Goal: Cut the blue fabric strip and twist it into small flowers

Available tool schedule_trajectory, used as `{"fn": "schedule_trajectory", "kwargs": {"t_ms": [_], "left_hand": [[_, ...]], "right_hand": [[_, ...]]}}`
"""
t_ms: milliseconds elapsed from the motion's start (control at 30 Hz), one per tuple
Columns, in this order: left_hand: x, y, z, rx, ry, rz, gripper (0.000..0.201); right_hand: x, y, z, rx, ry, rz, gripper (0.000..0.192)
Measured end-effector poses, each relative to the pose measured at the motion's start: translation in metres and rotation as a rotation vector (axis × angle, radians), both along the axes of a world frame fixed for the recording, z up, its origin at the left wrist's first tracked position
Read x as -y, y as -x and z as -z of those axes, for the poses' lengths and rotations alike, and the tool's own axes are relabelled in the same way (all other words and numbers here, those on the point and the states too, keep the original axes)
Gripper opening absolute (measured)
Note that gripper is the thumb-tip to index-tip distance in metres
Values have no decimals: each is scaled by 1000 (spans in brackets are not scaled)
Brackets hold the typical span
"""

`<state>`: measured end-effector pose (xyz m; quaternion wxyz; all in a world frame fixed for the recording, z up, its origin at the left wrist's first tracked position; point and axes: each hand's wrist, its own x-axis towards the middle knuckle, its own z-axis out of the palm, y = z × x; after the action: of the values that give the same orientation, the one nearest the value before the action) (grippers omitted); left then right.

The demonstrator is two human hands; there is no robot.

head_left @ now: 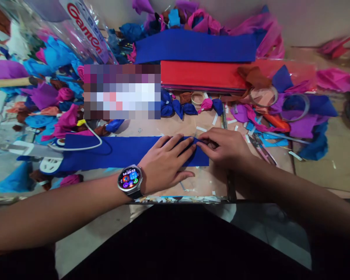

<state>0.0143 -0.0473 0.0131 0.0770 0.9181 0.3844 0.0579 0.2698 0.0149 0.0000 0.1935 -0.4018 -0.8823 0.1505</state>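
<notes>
A long dark-blue strip [119,149], of crepe paper or thin fabric, lies flat across the table in front of me. My left hand [165,161] rests palm down on it near its right end, fingers stretched out, thumb off its lower edge. At the strip's upper right corner, my right hand [226,146] is closed in a pinch, thumb and forefinger on the material. The corner looks drawn up a little there; the fingers partly hide it. A smartwatch [130,179] is on my left wrist.
A white power strip [51,163] and its cable [97,142] overlap the blue strip's left end. Behind lie a folded blue sheet [195,46] and red sheets [198,74]. Tape rolls [299,107], scissors [262,149] and coloured scraps [303,124] lie right; tied bundles [45,95] crowd the left.
</notes>
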Motion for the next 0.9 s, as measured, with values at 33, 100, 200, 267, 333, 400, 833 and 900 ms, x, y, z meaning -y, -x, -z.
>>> {"fn": "schedule_trajectory", "kwargs": {"t_ms": [33,100,200,267,333,400,833,900], "left_hand": [[0,0,0,1,4,-3,78],[0,0,0,7,10,-6,78],[-1,0,2,15,10,-10,78],[-1,0,3,16,9,-12,77],[-2,0,3,22,8,-15,75],[-2,1,3,32,8,-14,74],[-2,2,0,34,23,-10,71],[-2,2,1,41,25,-15,73]], "right_hand": [[1,-1,-1,-11,-7,-1,15],[3,-2,-3,-36,-28,2,15],[4,-3,-5,-52,-40,5,14],[5,-4,-5,-48,-23,3,14],[5,-4,-4,-39,4,0,14],[5,-3,-3,-34,27,-23,15],[7,-3,1,-100,5,-129,19],[7,-4,1,-97,22,-123,20]]}}
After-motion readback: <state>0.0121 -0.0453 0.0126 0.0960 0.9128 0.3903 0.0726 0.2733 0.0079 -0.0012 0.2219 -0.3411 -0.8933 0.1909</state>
